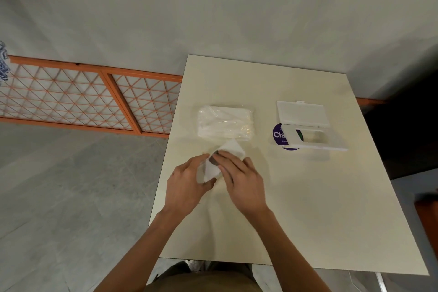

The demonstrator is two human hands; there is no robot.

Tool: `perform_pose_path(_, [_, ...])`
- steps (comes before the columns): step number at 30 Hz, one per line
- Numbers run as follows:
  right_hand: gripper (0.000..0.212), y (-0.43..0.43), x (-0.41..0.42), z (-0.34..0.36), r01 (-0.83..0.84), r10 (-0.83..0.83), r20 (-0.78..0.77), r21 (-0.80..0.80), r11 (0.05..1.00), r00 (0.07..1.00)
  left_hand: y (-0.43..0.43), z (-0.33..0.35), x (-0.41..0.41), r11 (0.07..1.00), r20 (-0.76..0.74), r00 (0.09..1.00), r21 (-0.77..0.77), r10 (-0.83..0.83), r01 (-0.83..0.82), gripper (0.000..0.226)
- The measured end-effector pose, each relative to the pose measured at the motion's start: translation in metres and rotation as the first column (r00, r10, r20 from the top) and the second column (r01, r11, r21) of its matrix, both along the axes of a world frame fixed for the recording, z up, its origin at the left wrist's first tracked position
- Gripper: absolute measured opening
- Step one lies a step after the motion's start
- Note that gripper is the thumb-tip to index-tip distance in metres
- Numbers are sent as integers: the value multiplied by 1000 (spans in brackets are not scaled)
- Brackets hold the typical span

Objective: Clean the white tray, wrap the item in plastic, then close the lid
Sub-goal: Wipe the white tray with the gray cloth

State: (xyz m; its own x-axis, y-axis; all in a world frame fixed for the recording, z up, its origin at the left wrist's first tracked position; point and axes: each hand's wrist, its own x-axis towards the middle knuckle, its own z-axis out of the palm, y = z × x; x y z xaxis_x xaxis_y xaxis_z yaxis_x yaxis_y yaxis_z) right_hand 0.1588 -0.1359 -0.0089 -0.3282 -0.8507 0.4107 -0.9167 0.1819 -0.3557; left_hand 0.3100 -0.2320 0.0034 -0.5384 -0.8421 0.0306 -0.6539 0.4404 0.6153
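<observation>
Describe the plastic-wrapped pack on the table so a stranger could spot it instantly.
On the cream table, just beyond the left hand and right hand holding a white wipe, lies the plastic-wrapped pack. It is crinkled, glossy and round-cornered, unlike the hard white box with its open lid to its right.

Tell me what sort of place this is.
Probably a bare workroom or storeroom: grey concrete-looking floor, an orange metal mesh frame along the wall, and a plain cream rectangular table.
</observation>
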Motion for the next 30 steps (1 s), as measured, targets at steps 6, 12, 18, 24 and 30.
perform_pose_path(6, [32,-9,-29,15,197,-214,236,95,976,948,1,6,1,1000,2,1000,24,-16,16,72])
perform_pose_path(12, [25,4,-23,61,371,-213,867,34,928,451,3,11,3,994,-26,997,71,-78,80,80])
perform_pose_path(18, [29,15,-12,80,311,-40,999,36,950,7,16,44,-2,995,-268,963,82,-38,61,53])
perform_pose_path(24, [72,20,-5,88,70,-3,994,-5,998,108,17,72,-15,918,-368,886,167,-282,361,60])
perform_pose_path(30, [66,21,-10,91,-43,-66,927,88,995,369,3,65,-12,940,-281,919,123,-274,318,45])
